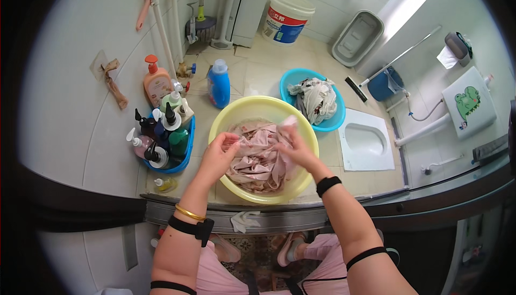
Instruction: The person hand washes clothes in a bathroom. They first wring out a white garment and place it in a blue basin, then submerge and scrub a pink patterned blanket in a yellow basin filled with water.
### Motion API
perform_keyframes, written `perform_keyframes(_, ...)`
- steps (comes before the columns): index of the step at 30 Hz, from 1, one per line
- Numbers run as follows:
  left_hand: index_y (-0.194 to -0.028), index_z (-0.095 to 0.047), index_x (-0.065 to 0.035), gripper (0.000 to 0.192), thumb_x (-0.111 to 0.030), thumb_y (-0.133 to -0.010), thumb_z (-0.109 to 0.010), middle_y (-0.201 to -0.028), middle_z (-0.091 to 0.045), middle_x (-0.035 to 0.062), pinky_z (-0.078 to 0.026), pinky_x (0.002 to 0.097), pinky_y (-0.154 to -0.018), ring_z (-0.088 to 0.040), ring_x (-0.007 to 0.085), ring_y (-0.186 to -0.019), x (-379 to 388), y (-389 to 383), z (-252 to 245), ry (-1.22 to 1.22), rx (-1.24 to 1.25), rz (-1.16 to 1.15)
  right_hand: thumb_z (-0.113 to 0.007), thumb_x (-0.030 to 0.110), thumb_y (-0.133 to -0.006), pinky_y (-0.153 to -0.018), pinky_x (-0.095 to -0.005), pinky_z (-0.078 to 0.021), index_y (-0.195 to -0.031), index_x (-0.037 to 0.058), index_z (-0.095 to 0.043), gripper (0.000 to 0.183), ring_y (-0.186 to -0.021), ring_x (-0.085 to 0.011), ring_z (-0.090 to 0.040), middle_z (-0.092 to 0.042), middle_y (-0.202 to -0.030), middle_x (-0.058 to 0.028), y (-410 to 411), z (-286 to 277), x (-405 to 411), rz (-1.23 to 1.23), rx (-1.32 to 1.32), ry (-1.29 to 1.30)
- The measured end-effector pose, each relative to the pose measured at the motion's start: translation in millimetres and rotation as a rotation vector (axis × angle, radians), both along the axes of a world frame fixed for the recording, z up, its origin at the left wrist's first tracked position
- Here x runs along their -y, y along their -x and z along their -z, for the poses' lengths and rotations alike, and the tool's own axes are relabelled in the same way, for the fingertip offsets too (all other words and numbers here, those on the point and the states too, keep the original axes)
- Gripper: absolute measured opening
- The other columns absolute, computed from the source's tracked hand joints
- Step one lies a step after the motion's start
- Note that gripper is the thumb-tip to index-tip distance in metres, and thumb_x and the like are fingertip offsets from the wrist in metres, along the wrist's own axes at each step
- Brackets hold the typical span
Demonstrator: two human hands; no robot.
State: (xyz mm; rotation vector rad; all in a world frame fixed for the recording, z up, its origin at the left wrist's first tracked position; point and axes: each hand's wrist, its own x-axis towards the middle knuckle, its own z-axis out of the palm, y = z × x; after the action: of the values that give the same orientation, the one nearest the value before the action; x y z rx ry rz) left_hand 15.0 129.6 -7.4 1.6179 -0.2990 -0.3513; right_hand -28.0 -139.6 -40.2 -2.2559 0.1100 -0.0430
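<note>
A yellow plastic basin stands on the tiled floor before me, with wet pink patterned cloth heaped in it. At the basin's left side my left hand pinches an edge of the cloth between thumb and fingers. My right hand, slightly blurred, has its fingers on a bunched, raised part of the same cloth at the right side. Behind the basin to the left is a blue detergent bottle with a pale cap. A turquoise basin holding whitish cloth sits close behind on the right.
Pump bottles crowd a blue basket at left, near a small yellow bottle. A squat toilet is at right. Farther back are a white paint bucket, a grey tub and a squeegee. A metal door track crosses in front.
</note>
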Motion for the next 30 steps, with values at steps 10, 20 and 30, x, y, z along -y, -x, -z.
perform_keyframes(10, -0.102, -0.055, 0.0002, 0.023, -0.014, -0.085, -0.06, -0.099, -0.062, 0.0096, -0.047, 0.0297, -0.081, -0.059, 0.0179, -0.092, -4.8, -0.4, 6.3, -0.05, -0.024, -0.021, -0.075, 0.053, -0.057, -0.097, -0.0629, -0.0287, -0.144, 0.018, -0.022, 0.108, -0.13, -0.0477, -0.023, -0.008, -0.148, -0.0224, -13.8, 57.1, -81.5, -0.251, -0.791, 0.746)
perform_keyframes(20, -0.102, -0.056, -0.0019, 0.024, -0.016, -0.084, -0.061, -0.099, -0.063, 0.0087, -0.047, 0.0296, -0.076, -0.06, 0.0188, -0.093, -12.6, -8.6, 10.9, -0.102, 0.011, -0.02, -0.071, 0.023, -0.063, -0.101, -0.0454, -0.0354, -0.135, -0.0026, -0.031, 0.086, -0.125, -0.0484, -0.028, -0.022, -0.141, -0.0246, -17.9, 94.0, -55.3, -0.299, -0.475, 0.872)
perform_keyframes(30, -0.101, -0.057, -0.0029, 0.024, -0.019, -0.083, -0.06, -0.096, -0.065, 0.01, -0.048, 0.0331, -0.08, -0.063, 0.0214, -0.091, -19.4, -10.0, 21.2, -0.216, 0.085, -0.101, -0.066, 0.041, -0.078, -0.088, -0.0325, -0.0453, -0.116, 0.0024, -0.059, 0.054, -0.102, -0.0253, -0.059, -0.061, -0.113, -0.016, -130.8, -17.0, 16.0, -0.283, -0.46, 0.238)
